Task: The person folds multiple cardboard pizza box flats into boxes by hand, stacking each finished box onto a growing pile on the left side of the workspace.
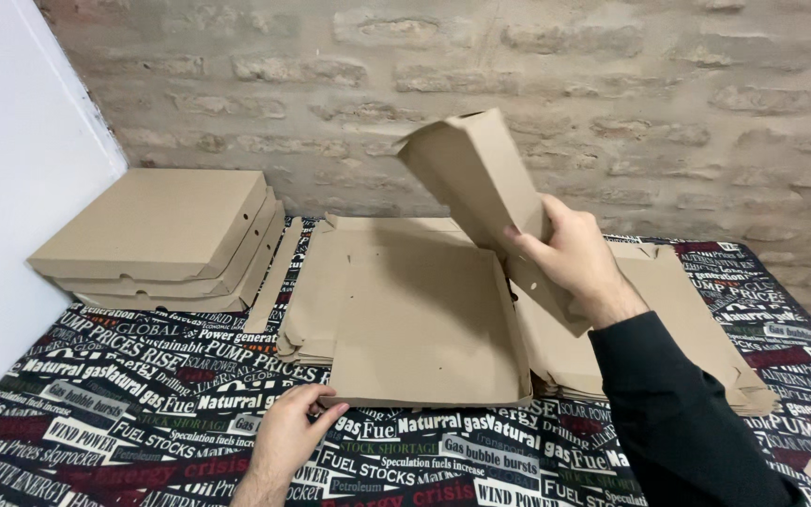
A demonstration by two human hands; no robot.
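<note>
A person stands at a desk (96,413) covered with a dark cloth full of printed words. In the middle lies a brown cardboard pizza box (424,319), only half folded. Its flat bottom rests on a pile of flat box sheets (668,310) that are spread out under it and to the right.

The right hand (570,258) is up in the air above the box. Its fingers and thumb are closed on the box lid flap (476,183), with the thumb in front and the fingers behind. The flap stands up and leans to the left, toward the brick wall (518,75). The arm wears a black sleeve (678,404).

The left hand (283,437) is low, near the front of the desk. Its fingers are bent and its fingertips touch the front left corner of the box, pressing it down. It is not wrapped around anything. The two hands are well apart.

At the back left, near a white wall (11,169), sits a stack of finished boxes (161,235), closed and piled one on top of the other. A thin cardboard strip (274,277) lies between that stack and the flat sheets.
</note>
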